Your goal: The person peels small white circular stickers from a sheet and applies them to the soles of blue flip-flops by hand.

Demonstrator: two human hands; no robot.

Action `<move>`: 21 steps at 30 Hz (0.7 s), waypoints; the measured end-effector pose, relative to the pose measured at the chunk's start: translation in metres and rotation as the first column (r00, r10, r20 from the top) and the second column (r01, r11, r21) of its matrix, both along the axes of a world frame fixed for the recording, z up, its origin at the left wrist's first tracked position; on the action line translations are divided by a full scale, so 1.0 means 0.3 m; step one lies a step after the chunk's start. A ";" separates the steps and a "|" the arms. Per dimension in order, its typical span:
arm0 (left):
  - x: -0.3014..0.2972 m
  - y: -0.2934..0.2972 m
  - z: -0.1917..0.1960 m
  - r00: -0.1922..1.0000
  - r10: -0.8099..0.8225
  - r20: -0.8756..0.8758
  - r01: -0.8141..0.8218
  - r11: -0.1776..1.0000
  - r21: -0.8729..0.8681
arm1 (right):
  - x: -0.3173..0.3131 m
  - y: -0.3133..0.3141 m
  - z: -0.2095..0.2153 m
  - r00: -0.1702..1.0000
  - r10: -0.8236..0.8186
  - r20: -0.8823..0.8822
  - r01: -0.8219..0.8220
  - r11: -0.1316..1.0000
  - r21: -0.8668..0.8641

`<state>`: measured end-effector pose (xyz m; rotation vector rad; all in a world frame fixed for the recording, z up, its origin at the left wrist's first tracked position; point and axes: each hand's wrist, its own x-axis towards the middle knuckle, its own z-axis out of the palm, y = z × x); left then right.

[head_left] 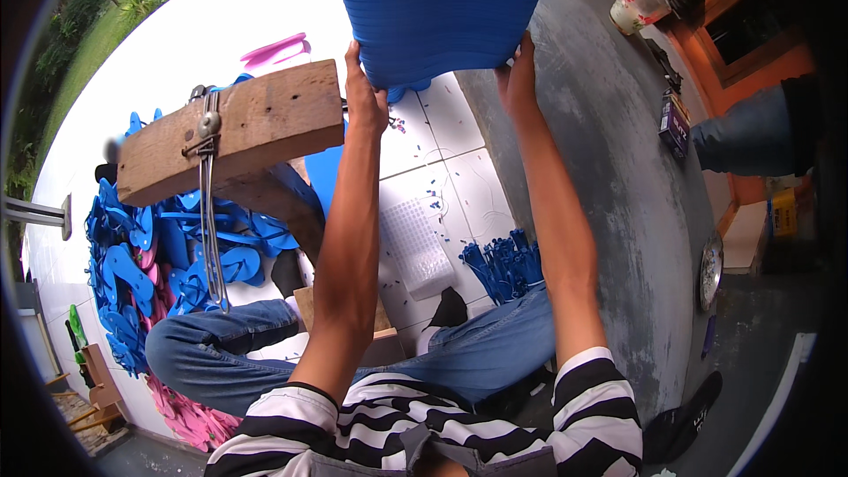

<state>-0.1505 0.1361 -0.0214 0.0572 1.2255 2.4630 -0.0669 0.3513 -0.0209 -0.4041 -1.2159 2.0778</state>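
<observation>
A tall stack of blue flip-flop soles [446, 13] is lifted ahead of me, its top running out of the picture. My left hand [364, 93] grips the stack's lower left side and my right hand [518, 79] its lower right side; both are closed on it, with the fingers partly hidden behind. Left of my left hand stands a thick wooden beam [265, 119], with a long thin metal tool [210, 203] hanging from a bolt on it. Between my forearms, a bundle of blue flip-flop straps [502, 267] lies on the floor.
A heap of blue flip-flops [128, 274] and pink flip-flops [190, 411] lies at my left. A bubbled plastic sheet [415, 243] and blue scraps are on the white tiles [450, 115]. The grey ledge [618, 168] at right holds a plastic cup [638, 7] and a small box [675, 124].
</observation>
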 end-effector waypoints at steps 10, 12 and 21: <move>0.224 -0.068 0.022 0.991 -0.127 0.049 0.126 0.992 0.022 | 0.365 -0.171 -0.010 0.986 -0.164 0.044 0.165 0.986 -0.022; 0.266 -0.065 0.021 0.990 -0.125 0.061 0.125 0.992 0.008 | 0.438 -0.194 -0.018 0.973 -0.216 0.076 0.220 0.974 -0.048; 0.426 -0.085 -0.031 0.977 -0.200 0.071 0.203 0.979 -0.035 | 0.725 -0.325 -0.118 0.928 -0.365 0.071 0.370 0.924 -0.095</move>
